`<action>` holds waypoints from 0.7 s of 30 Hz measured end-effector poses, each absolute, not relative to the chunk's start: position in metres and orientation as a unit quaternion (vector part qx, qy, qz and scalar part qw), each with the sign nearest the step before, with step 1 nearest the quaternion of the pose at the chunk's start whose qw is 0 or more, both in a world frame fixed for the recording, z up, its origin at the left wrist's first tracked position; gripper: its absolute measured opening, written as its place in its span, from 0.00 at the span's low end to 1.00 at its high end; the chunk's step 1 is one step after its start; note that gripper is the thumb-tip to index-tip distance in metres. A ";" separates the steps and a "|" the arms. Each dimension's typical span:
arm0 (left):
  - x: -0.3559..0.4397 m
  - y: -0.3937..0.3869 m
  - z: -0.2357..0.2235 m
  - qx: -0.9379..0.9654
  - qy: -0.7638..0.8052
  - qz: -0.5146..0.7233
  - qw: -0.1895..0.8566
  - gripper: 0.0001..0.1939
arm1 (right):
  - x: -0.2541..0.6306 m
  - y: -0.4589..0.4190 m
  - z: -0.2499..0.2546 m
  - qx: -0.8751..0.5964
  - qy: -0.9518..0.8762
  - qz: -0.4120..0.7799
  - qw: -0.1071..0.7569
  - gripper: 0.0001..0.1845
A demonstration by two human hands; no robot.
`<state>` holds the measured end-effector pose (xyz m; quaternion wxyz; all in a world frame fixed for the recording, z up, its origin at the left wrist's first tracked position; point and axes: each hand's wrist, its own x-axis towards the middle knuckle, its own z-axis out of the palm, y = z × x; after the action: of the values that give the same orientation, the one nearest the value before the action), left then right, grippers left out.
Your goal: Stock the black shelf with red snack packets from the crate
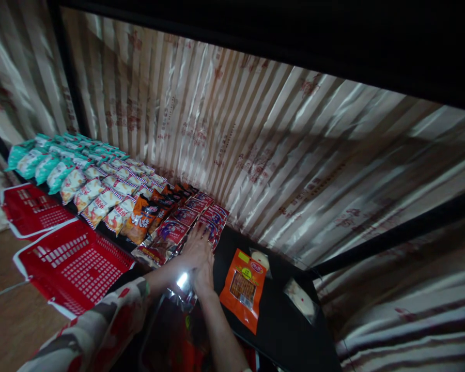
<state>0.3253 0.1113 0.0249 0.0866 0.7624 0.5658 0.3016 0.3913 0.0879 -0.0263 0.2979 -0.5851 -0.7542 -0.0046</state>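
My left hand [197, 251] lies over the dark red snack packets [173, 231], its fingers stretched out on top of them. My right hand [204, 275] is close against the left one, partly behind it, and its fingers are hidden. A shiny clear-and-red packet [183, 295] shows below my wrists, catching a bright glint. Right of my hands, an orange snack pouch [244, 289] rests flat on the black shelf [282, 330]. Orange-and-black bags [139, 219] stand in a row just left of the red packets.
White-and-striped snack bags [104, 204] and teal bags [60, 173] fill the shelf's left part. Two red baskets [77, 263] hang or stand along its front edge. White items in clear wrap [300, 299] lie at right. A dark beam [294, 36] crosses above; a patterned curtain [217, 113] hangs behind.
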 end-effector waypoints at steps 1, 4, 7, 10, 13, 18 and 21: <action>0.326 0.121 0.026 0.765 0.568 0.289 0.093 0.23 | 0.392 0.087 -0.024 -0.582 -0.756 -0.007 0.298 0.27; 0.326 0.141 0.028 0.776 0.577 0.231 0.108 0.23 | 0.396 0.081 -0.016 -0.560 -0.778 -0.004 0.284 0.25; 0.328 0.150 0.026 0.780 0.580 0.213 0.100 0.23 | 0.400 0.075 -0.008 -0.554 -0.785 0.002 0.278 0.21; 0.329 0.155 0.018 0.783 0.578 0.210 0.091 0.21 | 0.399 0.072 -0.001 -0.561 -0.778 0.009 0.281 0.18; 0.327 0.159 0.011 0.794 0.562 0.217 0.076 0.19 | 0.398 0.072 0.002 -0.564 -0.778 0.019 0.277 0.18; 0.325 0.162 0.009 0.791 0.571 0.202 0.085 0.19 | 0.396 0.071 0.006 -0.570 -0.780 0.038 0.256 0.21; 0.325 0.163 0.010 0.794 0.568 0.199 0.087 0.18 | 0.396 0.068 0.009 -0.575 -0.779 0.031 0.247 0.21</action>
<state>0.3253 0.1633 0.0104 0.0874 0.7942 0.5675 0.1989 0.3963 0.0681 0.0092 0.2468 -0.5753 -0.7792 0.0310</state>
